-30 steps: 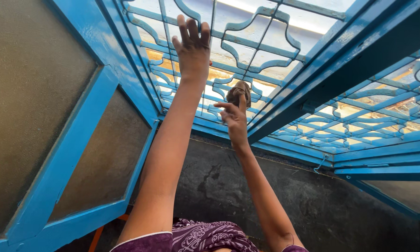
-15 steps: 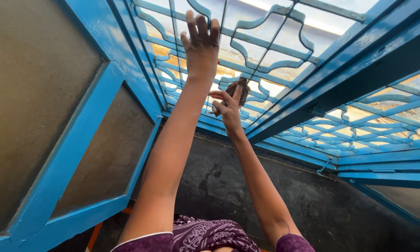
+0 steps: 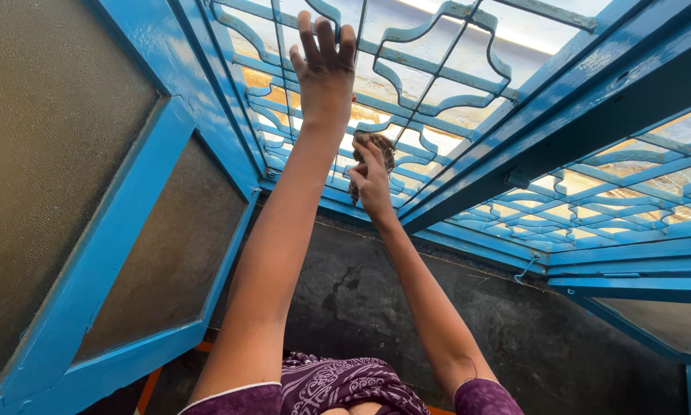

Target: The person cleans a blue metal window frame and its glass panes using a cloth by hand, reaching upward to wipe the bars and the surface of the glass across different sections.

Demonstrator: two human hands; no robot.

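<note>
Blue-framed frosted shutter (image 3: 92, 192), dark stained wall (image 3: 407, 307), purple patterned garment (image 3: 338, 384).

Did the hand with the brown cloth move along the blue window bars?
Cannot tell. The right hand with the brown cloth sits at much the same spot on the blue window grille; the camera shifted too, so any small move is unclear.
</note>
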